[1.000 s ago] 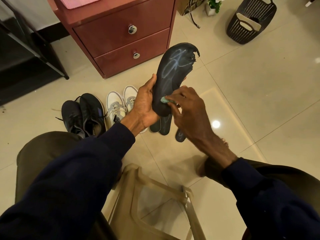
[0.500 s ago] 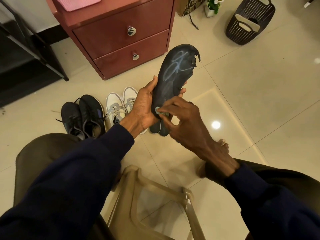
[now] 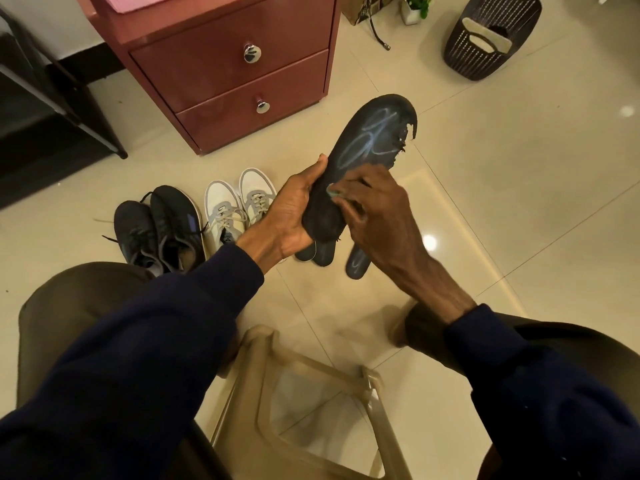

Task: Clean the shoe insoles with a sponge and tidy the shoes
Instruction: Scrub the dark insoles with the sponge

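Right hand (image 3: 377,216), sponge (image 3: 333,194) higher, left hand (image 3: 294,213) gripping insole (image 3: 367,140)

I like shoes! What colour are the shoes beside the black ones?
White with grey trim; the pale shoes show best in the head view.

Matt dark insole (image 3: 360,161), frayed toe; glossy floor tiles (image 3: 519,202); lacquered cabinet (image 3: 221,74), metal knobs (image 3: 252,53)

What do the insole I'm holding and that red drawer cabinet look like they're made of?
Insole: probably foam with a matte dark face, judging by the torn, frayed toe edge and no shine. Drawer cabinet: likely wood or laminated board with a glossy reddish finish, since it shows soft reflections; its knobs look like polished metal.
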`<move>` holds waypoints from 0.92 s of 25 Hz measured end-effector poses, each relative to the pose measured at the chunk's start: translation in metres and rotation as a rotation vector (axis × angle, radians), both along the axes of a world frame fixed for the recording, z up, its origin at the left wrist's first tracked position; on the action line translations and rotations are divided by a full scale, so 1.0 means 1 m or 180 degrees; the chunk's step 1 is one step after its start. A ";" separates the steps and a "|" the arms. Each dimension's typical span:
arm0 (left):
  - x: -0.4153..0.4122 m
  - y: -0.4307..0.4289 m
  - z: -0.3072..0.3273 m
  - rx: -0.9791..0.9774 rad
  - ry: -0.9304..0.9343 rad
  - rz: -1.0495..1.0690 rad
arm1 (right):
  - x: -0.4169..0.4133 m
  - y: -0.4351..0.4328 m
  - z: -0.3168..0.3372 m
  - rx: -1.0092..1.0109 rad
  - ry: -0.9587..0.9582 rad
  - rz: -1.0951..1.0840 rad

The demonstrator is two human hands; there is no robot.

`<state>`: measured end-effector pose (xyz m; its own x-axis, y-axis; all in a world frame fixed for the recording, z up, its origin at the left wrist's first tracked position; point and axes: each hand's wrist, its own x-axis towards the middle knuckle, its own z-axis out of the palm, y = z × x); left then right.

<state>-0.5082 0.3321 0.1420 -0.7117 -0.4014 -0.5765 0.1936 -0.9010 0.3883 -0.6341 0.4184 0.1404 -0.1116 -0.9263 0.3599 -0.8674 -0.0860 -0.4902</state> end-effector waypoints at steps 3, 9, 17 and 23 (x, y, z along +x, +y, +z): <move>0.003 -0.002 -0.009 0.0178 0.0236 -0.0102 | 0.016 0.005 0.006 0.0256 -0.0069 0.0780; -0.006 0.001 -0.004 -0.0138 -0.0093 0.0002 | -0.011 -0.001 0.000 0.0187 0.0086 -0.0025; 0.005 -0.008 -0.018 -0.0021 0.0075 0.0258 | 0.001 0.000 0.001 0.0769 -0.0534 -0.0223; 0.007 -0.008 -0.019 0.0117 0.0267 0.0252 | 0.010 0.009 0.008 0.1143 -0.0846 0.0048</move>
